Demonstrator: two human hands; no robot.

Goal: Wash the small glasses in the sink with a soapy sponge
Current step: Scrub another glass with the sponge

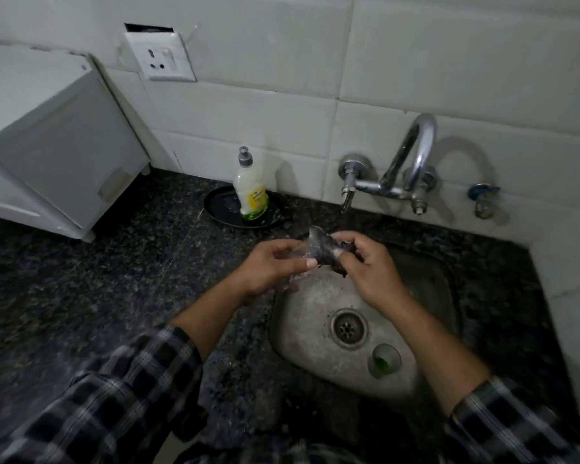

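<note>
Over the far left corner of the steel sink (pixel 302 360), my left hand (pixel 272 266) grips a small clear glass (pixel 302 251) lying on its side. My right hand (pixel 369 262) presses a dark sponge (pixel 329 252) against the glass's mouth end. The glass is blurred and partly hidden by my fingers. A second small glass (pixel 384 360) with a green tint inside stands upright in the sink basin, to the right of the drain (pixel 348 327) and below my right forearm.
A chrome wall tap (pixel 395 175) hangs over the sink's back edge. A dish soap bottle (pixel 250 192) stands on a black plate (pixel 221 209) at the back left. A white appliance (pixel 51 152) sits on the dark granite counter (pixel 98 289). A wall socket (pixel 163 58) is above.
</note>
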